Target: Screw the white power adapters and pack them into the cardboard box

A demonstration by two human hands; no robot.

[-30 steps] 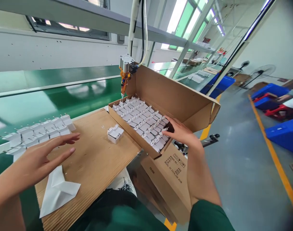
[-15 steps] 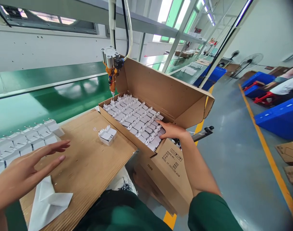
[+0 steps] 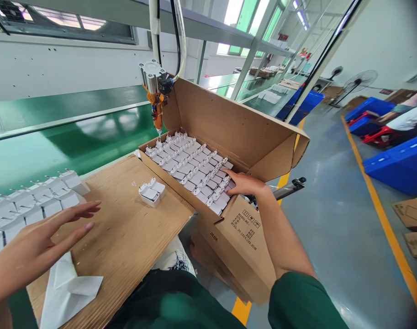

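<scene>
White plastic plug adapters (image 3: 189, 167) in the open brown cardboard box (image 3: 242, 132) are being touched, seemingly ungrasped, by the right hand (image 3: 244, 184), grip flat; the left hand (image 3: 40, 242) is being held wide.

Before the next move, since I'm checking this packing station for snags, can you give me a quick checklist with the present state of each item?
1. Right hand on the chargers in the carton: ok, fingers rest on the near rows.
2. Left hand free: ok, open and flat above the cardboard sheet, holding nothing.
3. Carton lid out of the way: ok, flipped up.
4. Loose charger pair apart from both hands: ok.
5. Hanging orange tool clear of the carton: cannot tell; its tip hangs at the far corner.
6. Carton fully filled: cannot tell; the hand covers part.
</scene>
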